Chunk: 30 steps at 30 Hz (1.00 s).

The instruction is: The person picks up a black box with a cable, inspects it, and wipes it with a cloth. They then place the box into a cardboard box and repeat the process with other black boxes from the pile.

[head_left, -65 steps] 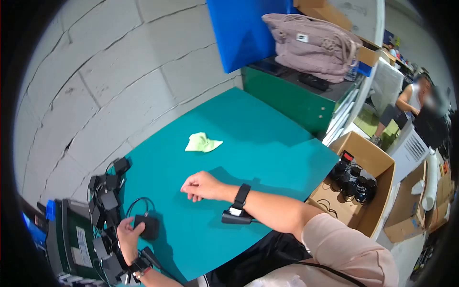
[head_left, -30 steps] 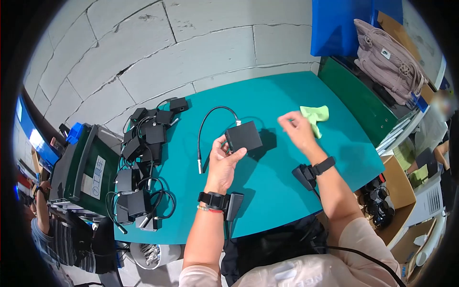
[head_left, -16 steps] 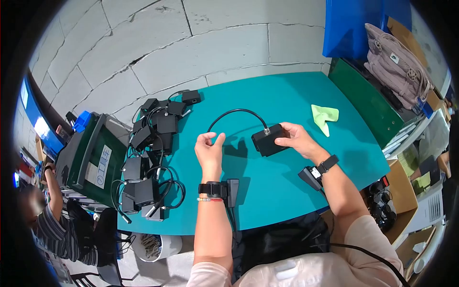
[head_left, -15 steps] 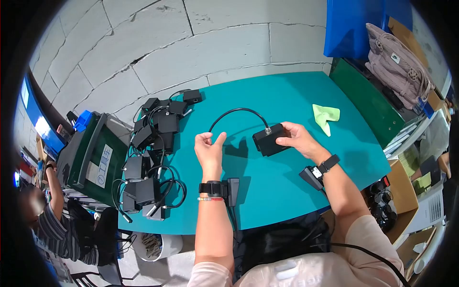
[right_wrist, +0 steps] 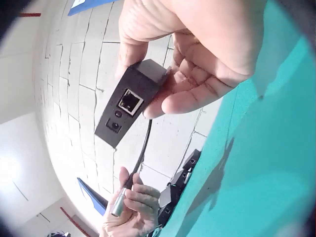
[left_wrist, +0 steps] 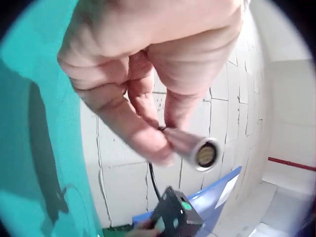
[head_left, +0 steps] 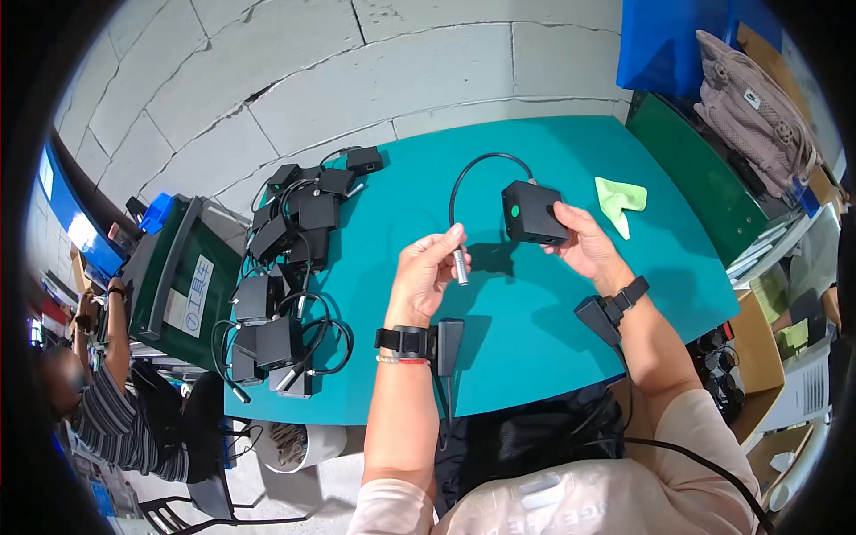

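My right hand [head_left: 588,242] grips a small black box [head_left: 533,212] by its right edge, thumb on top. In the head view a green round sticker shows on the box; the right wrist view shows a network socket [right_wrist: 131,101] and smaller round holes on one side. A black cable [head_left: 456,185] leaves the box and arches over to my left hand [head_left: 426,272]. There the thumb and fingers pinch the silver metal connector [left_wrist: 197,152] at the cable's end. Its open round face with a dark inside points outward in the left wrist view. Both hands are raised over the green table [head_left: 517,357].
Several similar black boxes with cables [head_left: 276,303] lie piled along the table's left side. A light green cloth [head_left: 620,205] lies at the right. Beside the table stand a green tool cart [head_left: 192,276], a cardboard box [head_left: 762,343] and a white bin [head_left: 312,443]. Another person sits at left.
The black box passed from my left hand to my right and turned, showing its green sticker. My left hand slid to the cable's end and now pinches the connector.
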Motion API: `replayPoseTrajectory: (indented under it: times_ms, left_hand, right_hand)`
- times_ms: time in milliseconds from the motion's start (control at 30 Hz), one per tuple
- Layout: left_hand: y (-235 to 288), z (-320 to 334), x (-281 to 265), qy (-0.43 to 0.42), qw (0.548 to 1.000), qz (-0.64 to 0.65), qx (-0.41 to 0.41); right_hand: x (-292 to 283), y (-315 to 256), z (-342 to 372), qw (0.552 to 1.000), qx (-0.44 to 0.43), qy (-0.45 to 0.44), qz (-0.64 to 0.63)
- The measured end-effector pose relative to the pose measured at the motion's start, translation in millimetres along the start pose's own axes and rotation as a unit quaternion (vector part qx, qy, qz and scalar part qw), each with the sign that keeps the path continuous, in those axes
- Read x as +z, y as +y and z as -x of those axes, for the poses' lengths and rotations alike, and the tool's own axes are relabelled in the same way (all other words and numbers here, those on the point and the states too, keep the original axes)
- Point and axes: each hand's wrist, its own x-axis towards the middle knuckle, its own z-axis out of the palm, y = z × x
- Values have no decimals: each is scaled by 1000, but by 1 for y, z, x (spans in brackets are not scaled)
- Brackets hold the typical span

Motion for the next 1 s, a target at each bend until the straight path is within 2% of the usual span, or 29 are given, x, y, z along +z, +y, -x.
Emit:
replayPoseTrajectory:
  times_ms: [67,100,200,333,400,500,567,667,933,1000]
  left_hand:
    - [-11,-3,6,-75,991,105,-33]
    - [-14,-2,11,-80,987,125,-53]
    - [-22,-2,18,-77,984,143,-75]
    - [-25,-5,10,-120,979,154,-62]
    - [-27,-5,10,-134,977,153,-59]
    - [-22,2,19,-115,985,121,-34]
    - [-17,8,25,-104,991,83,-29]
    - [-19,9,24,-118,991,58,-18]
    - [-20,9,23,-130,991,20,14]
    - [-20,9,24,-113,993,14,9]
  right_hand:
    - [0,4,1,999,26,24,-37]
    - [1,5,1,998,36,33,-41]
    - [4,3,2,997,48,41,-48]
    - [3,2,2,996,55,40,-60]
    - [-2,4,2,996,58,39,-58]
    - [-2,3,3,992,87,-9,-96]
    - [-3,6,2,995,78,-58,-24]
    - [11,0,9,994,66,-83,39]
    - [9,1,7,994,70,-72,53]
    - [6,4,5,991,67,-94,63]
